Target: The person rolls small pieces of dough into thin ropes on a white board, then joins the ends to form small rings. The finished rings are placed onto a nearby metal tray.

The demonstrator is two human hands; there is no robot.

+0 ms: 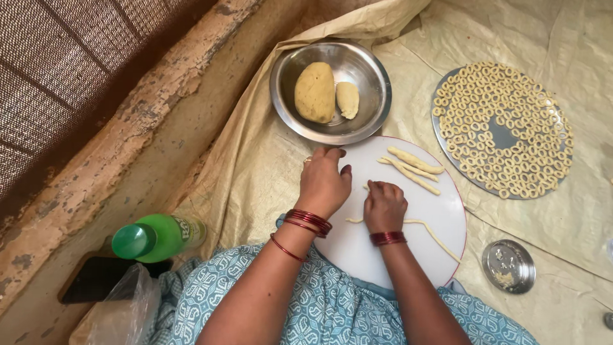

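My left hand [323, 181] rests palm down on the left part of a round white board [440, 211], fingers toward the steel bowl. Beside it, my right hand [384, 204] is curled with its fingertips pinching a small bit of dough at the board's middle. A long thin dough rope [434, 235] runs from under my right wrist toward the board's lower right. Several short dough sticks [414, 168] lie at the board's top. Red bangles ring both wrists.
A steel bowl [367, 70] holds two dough lumps [315, 92]. A round steel plate [501, 136] at right is covered with several small dough rings. A small steel lid [509, 265], a green bottle [158, 237], a dark phone [96, 279] and a plastic bag [121, 313] lie around.
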